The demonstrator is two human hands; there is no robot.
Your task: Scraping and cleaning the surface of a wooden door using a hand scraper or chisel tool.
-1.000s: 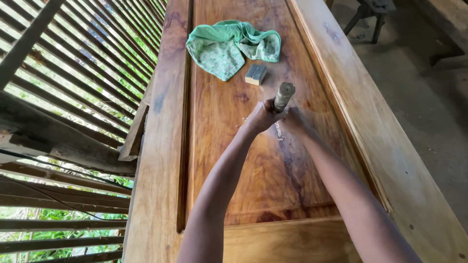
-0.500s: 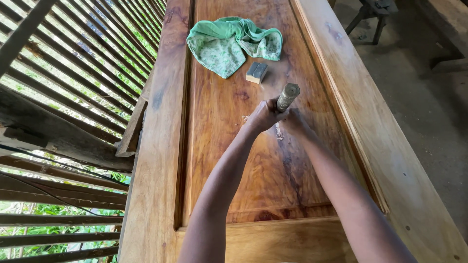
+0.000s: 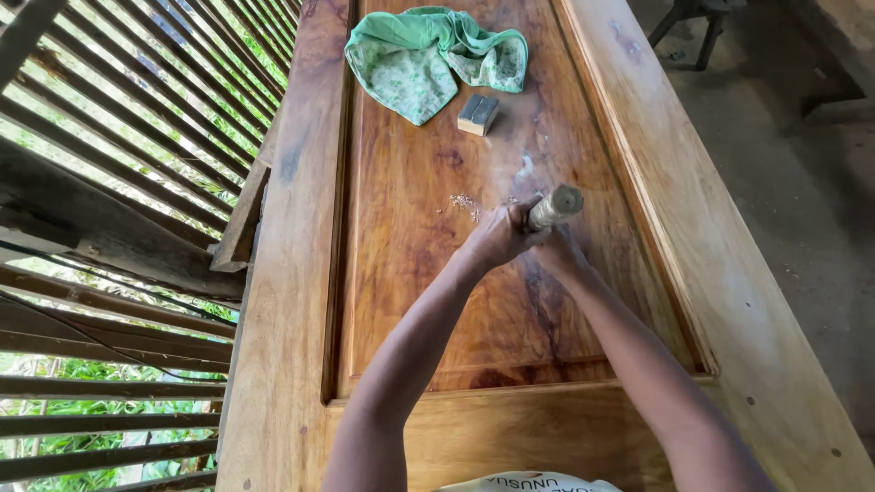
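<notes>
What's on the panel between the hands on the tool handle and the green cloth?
In the head view, a small sanding block sits just short of the green cloth. Otherwise bare wood panel, with a few shavings and pale dust beside the tool handle.

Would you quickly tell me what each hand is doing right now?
Left hand: closed on the wooden tool handle.
Right hand: on the same handle, grip partly hidden.

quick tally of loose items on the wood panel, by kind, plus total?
Green cloth: 1
Small block: 1
Wooden-handled tool, gripped by left hand and right hand: 1
Total: 3
</notes>
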